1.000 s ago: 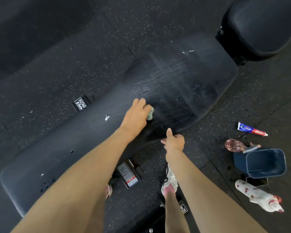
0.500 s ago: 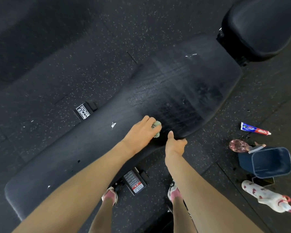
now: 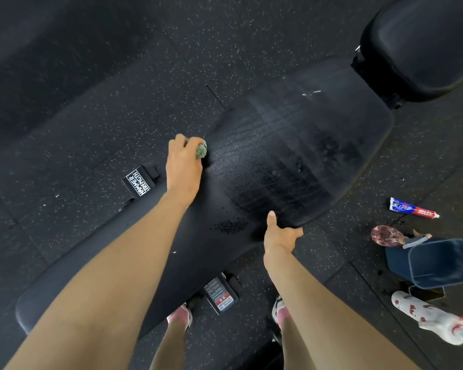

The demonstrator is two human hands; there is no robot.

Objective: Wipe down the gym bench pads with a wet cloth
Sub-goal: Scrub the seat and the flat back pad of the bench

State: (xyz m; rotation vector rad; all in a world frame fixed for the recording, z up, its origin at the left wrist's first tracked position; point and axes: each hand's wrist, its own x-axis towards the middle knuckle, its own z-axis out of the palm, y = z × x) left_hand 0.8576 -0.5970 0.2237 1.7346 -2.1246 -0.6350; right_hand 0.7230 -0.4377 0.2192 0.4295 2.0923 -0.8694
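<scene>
Left hand: clenched round the wadded cloth, pressing it onto the pad beneath the fingertips.
Right hand: grasps the pad's near edge, thumb on top, likely steadying it.

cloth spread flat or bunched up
Bunched up: only a small green wad of the cloth pokes out from the left hand gripping it on the bench pad.
</scene>
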